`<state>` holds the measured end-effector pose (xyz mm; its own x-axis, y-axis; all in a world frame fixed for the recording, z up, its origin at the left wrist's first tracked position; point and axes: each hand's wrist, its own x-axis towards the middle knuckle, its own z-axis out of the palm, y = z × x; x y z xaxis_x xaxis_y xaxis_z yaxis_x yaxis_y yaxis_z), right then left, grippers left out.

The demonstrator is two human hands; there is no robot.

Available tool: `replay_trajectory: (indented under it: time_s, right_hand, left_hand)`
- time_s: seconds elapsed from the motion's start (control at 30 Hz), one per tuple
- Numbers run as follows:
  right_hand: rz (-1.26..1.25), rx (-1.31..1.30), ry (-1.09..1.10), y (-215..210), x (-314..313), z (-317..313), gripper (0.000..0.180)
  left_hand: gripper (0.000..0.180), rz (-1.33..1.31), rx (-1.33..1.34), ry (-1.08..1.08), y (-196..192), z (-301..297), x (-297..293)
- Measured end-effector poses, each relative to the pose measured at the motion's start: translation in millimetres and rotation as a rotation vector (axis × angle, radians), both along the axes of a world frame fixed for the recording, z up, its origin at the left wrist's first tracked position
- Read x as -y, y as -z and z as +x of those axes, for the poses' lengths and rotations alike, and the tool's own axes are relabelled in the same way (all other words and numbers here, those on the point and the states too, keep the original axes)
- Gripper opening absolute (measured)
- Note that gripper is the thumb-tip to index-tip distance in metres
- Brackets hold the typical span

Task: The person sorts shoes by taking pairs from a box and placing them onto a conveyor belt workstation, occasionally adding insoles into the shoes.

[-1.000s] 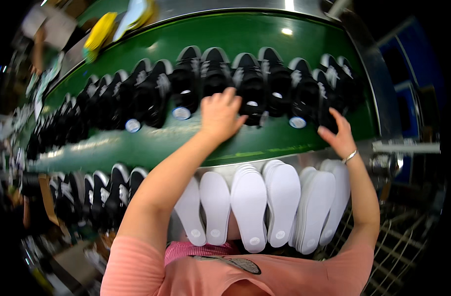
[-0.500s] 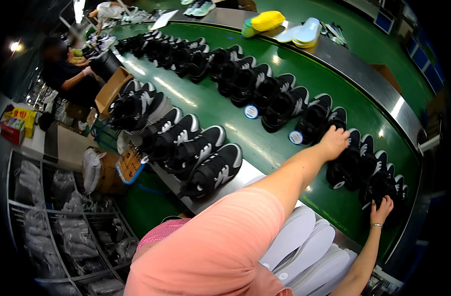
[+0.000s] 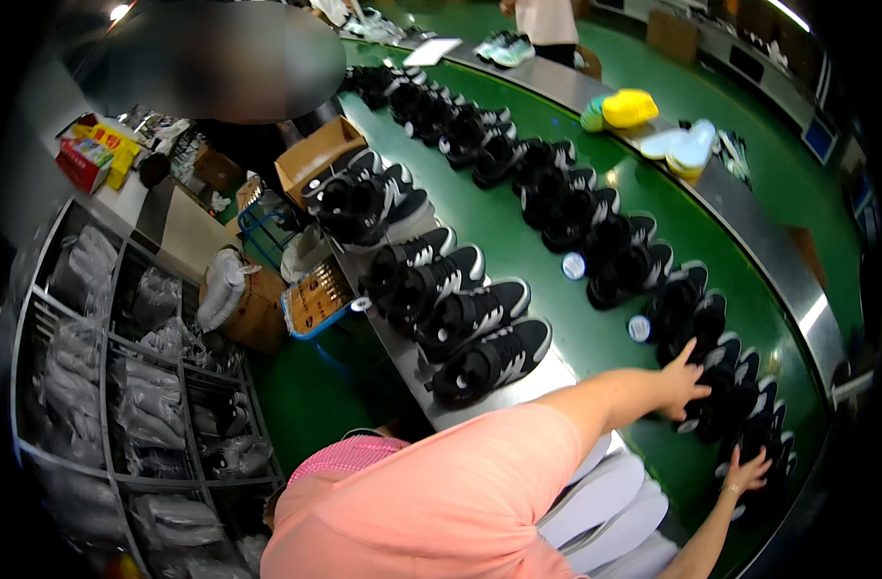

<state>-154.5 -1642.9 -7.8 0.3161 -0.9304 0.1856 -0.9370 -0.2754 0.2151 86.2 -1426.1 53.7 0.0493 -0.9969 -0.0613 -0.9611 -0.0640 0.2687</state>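
Black shoes mostly lined along green belt; my left hand and right hand, fingers spread, touch the last pairs.

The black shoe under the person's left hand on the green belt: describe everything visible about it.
The black shoe is a dark sneaker, material unclear, with small white accents, lying in the far row of paired black shoes on the green conveyor belt. It appears to stand on its sole, pressed against neighbouring shoes on both sides. The left hand rests on it with fingers spread. Its sole and lacing are too dark to make out. The right hand touches another black shoe further along.
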Motion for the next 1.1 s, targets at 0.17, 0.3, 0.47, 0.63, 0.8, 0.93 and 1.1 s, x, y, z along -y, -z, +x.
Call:
replay_trajectory:
  time_s: [0.17,0.3,0.47,0.63,0.8,0.93,1.1]
  right_hand:
    - [0.254,0.232,-0.216,1,21,-21,0.073]
    - [0.252,0.411,-0.499,-96,-36,-40,0.050]
    - [0.380,0.815,-0.442,-220,-215,-39,0.033]
    - [0.197,0.761,-0.364,-232,-338,-54,0.027]
    - [0.193,0.875,0.058,-190,-481,-80,0.020]
    - [0.538,1.058,0.608,-81,-621,-103,0.020]
    - [0.839,1.125,1.137,60,-838,-113,0.027]
  left_hand:
    - [0.054,0.113,-0.065,-0.001,-16,10,-44]
    - [0.049,-0.019,-0.209,-0.022,-75,19,-146]
    - [0.041,-0.197,-0.265,-0.222,-101,38,-228]
    - [0.034,-0.204,-0.375,-0.184,-94,28,-276]
    - [0.032,-0.158,-0.538,0.147,-92,-16,-295]
    - [0.029,-0.091,-0.669,0.340,-66,-32,-335]
    - [0.028,0.270,-0.776,0.430,-46,-60,-385]
